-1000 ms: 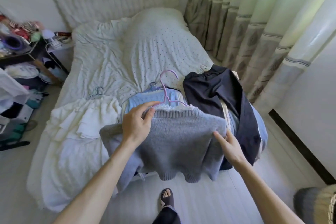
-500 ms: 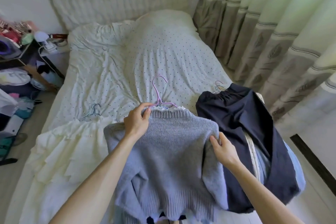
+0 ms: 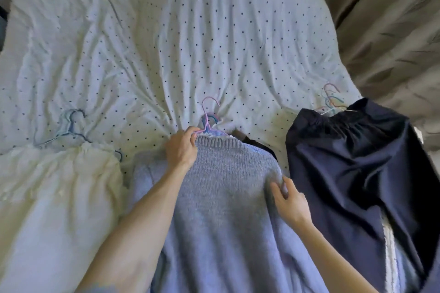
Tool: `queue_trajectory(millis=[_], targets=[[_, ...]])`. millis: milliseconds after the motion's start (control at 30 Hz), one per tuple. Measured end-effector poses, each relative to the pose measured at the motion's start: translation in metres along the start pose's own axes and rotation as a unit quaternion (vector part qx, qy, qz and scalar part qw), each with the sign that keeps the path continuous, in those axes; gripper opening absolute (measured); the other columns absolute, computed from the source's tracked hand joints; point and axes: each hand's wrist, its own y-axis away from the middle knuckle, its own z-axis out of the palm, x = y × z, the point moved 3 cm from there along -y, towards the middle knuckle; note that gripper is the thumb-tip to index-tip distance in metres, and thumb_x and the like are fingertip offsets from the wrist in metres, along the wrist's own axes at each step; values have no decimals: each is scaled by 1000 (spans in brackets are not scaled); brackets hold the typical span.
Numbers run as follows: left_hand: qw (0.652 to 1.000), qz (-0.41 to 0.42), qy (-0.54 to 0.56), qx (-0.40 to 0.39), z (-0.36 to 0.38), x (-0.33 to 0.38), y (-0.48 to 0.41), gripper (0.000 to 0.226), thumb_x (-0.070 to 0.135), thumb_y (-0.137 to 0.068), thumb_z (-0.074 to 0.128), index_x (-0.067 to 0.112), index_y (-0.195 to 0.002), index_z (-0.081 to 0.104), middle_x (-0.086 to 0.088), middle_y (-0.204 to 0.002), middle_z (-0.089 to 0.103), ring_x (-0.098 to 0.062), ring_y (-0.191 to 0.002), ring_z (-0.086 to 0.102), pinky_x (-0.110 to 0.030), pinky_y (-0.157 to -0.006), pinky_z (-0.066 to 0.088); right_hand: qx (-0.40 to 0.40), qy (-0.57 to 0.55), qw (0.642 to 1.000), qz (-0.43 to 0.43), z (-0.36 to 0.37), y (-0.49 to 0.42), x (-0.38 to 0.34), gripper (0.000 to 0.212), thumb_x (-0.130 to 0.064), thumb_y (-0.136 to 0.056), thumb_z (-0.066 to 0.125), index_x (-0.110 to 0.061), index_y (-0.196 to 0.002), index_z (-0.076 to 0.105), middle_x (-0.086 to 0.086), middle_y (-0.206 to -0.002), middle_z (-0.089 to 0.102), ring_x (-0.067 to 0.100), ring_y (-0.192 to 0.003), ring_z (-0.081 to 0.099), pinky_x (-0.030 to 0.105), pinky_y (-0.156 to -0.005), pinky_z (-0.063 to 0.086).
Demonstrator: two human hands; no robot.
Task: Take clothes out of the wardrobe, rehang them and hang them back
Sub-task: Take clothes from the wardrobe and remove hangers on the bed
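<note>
grey knit sweater (image 3: 226, 185) lies mid-bed on the dotted sheet (image 3: 214, 31), collar far, hem near you | your left hand (image 3: 182, 147) pinches its collar; your right hand (image 3: 290, 202) pinches its right shoulder | pink hanger (image 3: 205, 115) hook juts just beyond the collar, nearest your left hand

This is looking like a bedroom: a rumpled polka-dot bed (image 3: 214, 43) is filling the view, a curtain (image 3: 392, 31) is hanging right of the bed, and clothes (image 3: 345, 173) on hangers (image 3: 209, 112) are lying on it.
</note>
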Motion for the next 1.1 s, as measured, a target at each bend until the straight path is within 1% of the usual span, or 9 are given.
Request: queue_trajectory(millis=[67, 200, 500, 600, 733, 800, 900, 1000, 1100], targets=[[999, -10, -21, -33, 32, -11, -20, 24, 21, -103, 49, 29, -116, 68, -8, -101, 64, -32, -93, 60, -37, -68, 39, -31, 80, 996, 20, 22, -24, 9, 55, -58, -96, 48, -37, -146, 38, -9, -122, 60, 24, -125, 46, 43, -96, 40], [996, -47, -49, -64, 85, -34, -22, 24, 22, -102, 51, 23, -115, 71, -11, -113, 60, -36, -103, 55, -44, -80, 45, -68, 145, 984, 72, 62, -40, 42, 78, -68, -90, 48, -38, -155, 18, -9, -154, 32, 26, -141, 29, 53, -111, 30], [994, -31, -43, -94, 96, -44, -14, 31, 31, -100, 50, 21, -128, 62, -10, -121, 56, -33, -116, 50, -46, -96, 43, -85, 103, 990, 47, 52, -49, 55, 89, -75, -83, 54, -36, -156, 20, -5, -149, 40, 25, -136, 39, 49, -104, 42], [998, -19, -57, -11, 65, -50, 20, 42, 34, -96, 57, 22, -136, 56, -11, -136, 54, -34, -120, 51, -46, -100, 41, -93, 90, 988, 88, 33, -34, 67, 88, -82, -79, 50, -39, -151, 24, -2, -149, 42, 27, -134, 45, 48, -100, 45], [984, -170, -32, 49, 17, -88, 130, 62, 43, -91, 57, 11, -144, 49, -24, -147, 43, -44, -131, 44, -51, -108, 32, -125, 86, 974, 166, 2, 5, 106, 109, -98, -65, 39, -28, -149, 33, 2, -135, 55, 30, -125, 53, 41, -92, 42], [966, -256, -36, 9, -5, -117, 195, 77, 58, -86, 48, 10, -146, 44, -27, -145, 44, -46, -127, 46, -52, -106, 35, -131, 87, 969, 192, -6, 30, 124, 109, -105, -57, 35, -28, -134, 44, -3, -116, 58, 28, -107, 57, 39, -86, 42], [929, -336, -3, -157, -21, -156, 286, 83, 69, -85, 48, 26, -152, 24, -17, -138, 53, -41, -118, 55, -46, -94, 46, -137, 72, 965, 210, -11, 68, 148, 99, -108, -50, 35, -34, -115, 43, -4, -103, 55, 23, -91, 53, 39, -81, 40], [901, -364, 48, -233, -22, -171, 360, 71, 48, -92, 60, 21, -149, 28, -12, -130, 58, -36, -110, 61, -41, -87, 49, -154, 35, 966, 206, -11, 100, 177, 90, -96, -59, 52, -29, -118, 44, -1, -109, 57, 28, -97, 58, 41, -84, 45], [897, -399, 25, -190, -27, -178, 389, 36, 27, -99, 52, 6, -128, 50, -22, -119, 63, -38, -102, 63, -41, -81, 49, -133, 43, 971, 194, -10, 114, 195, 55, -57, -85, 69, -12, -117, 60, 8, -104, 66, 34, -95, 63, 49, -89, 54]])
